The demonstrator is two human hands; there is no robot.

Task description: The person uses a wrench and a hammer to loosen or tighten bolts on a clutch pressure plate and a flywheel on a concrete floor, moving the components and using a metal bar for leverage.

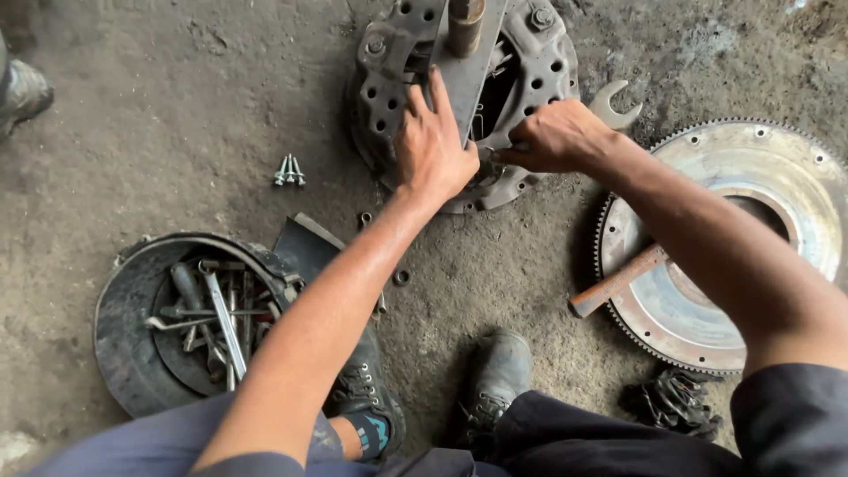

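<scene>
rough, oil-stained grey concrete floor [177,106], gritty and dusty, in even daylight.

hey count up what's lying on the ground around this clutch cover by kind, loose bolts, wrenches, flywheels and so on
Clutch cover under the left hand and right hand: 1
Flywheel: 1
Open-end wrench: 1
Loose bolts: 3
Hammer: 1
Round pan of tools: 1
Crumpled rag: 1
Total: 9

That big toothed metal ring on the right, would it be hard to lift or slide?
The flywheel looks like thick solid metal, so probably heavy and rigid. It lies flat on the rough floor, so it should resist sliding and not roll.
</scene>
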